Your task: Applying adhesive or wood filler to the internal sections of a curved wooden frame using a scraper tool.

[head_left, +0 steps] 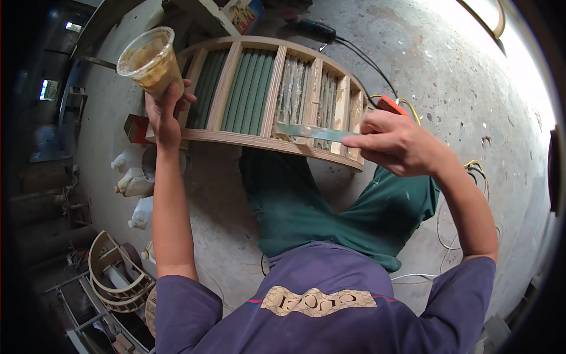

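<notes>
My left hand (165, 112) is wrapped round a clear plastic cup (154, 64) with brownish paste smeared inside, held tilted over the left end of a curved wooden frame (236, 138). My right hand (404, 141) grips a flat, narrow putty knife (312, 131), its index finger laid along the blade. The blade's far end lies over the frame's middle compartments, by the near rail; whether it touches is hard to tell. Green slats (250, 91) fill the left compartments. Pale, glossy paste (293, 79) coats the slats in the compartments farther right.
On the floor beyond the frame lies a corded power tool (315, 28); an orange-red object (392, 106) and yellow cable sit behind my right hand. White plastic jugs (134, 182) stand left of my left forearm. Curved wooden pieces (118, 274) are at lower left.
</notes>
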`<state>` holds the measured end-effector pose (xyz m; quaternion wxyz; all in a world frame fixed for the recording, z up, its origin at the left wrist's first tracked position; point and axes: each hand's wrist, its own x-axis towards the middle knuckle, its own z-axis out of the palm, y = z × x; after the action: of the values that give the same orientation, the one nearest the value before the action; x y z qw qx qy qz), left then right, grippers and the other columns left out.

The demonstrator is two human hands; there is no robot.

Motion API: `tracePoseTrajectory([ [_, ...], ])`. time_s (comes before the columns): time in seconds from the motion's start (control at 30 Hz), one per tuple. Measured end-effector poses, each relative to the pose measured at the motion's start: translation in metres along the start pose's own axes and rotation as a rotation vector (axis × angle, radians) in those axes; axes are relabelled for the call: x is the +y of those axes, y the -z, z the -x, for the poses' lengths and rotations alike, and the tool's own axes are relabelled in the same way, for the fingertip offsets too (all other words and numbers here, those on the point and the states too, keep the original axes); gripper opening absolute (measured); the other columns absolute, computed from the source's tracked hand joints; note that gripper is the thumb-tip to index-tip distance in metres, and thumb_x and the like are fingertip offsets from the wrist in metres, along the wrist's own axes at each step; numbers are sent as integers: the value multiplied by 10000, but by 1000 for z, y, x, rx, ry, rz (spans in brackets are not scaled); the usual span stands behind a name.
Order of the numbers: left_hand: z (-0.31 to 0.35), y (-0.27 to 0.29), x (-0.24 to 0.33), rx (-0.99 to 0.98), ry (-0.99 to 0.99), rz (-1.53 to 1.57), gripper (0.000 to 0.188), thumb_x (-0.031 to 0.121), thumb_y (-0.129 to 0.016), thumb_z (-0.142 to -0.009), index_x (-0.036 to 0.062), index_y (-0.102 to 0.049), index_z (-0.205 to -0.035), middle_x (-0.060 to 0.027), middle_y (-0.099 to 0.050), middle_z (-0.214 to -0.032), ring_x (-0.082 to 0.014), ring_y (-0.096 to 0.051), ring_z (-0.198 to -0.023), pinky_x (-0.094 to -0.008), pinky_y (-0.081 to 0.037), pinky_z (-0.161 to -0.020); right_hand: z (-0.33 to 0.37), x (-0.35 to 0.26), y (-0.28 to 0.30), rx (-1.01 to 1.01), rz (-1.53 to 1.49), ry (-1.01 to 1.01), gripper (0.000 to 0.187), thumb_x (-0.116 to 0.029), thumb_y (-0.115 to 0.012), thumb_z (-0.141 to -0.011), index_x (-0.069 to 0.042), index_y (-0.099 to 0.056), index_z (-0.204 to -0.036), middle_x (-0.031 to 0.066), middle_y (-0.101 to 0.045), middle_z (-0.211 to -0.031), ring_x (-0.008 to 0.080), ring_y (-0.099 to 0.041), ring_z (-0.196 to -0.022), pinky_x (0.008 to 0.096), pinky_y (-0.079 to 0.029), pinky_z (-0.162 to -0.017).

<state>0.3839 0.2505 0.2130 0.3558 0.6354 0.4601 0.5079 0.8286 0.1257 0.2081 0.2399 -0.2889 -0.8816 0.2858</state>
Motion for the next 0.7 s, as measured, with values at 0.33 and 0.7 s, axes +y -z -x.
tracePoseTrajectory([
  [0.33,1,3,-8,-7,4,-48,496,391,-600,-1012,-4,-559,-1310,-158,-716,-1123,-194,-706,-836,-290,-479,-707,-9,-2,7,114,3,-73,496,-17,-752,-774,-88,-715,-1264,68,-541,-772,258,-553,-668,378,-432,-575],
  [0.7,-2,6,-6,-166,65,-130,553,386,-632,-1006,-31,-546,-1359,-181,-648,-1222,-201,-650,-872,-325,-509,-818,-38,-14,37,52,-154,-313,408,-24,-749,-788,5,-710,-1193,68,-559,-730,230,-541,-603,358,-417,-534],
])
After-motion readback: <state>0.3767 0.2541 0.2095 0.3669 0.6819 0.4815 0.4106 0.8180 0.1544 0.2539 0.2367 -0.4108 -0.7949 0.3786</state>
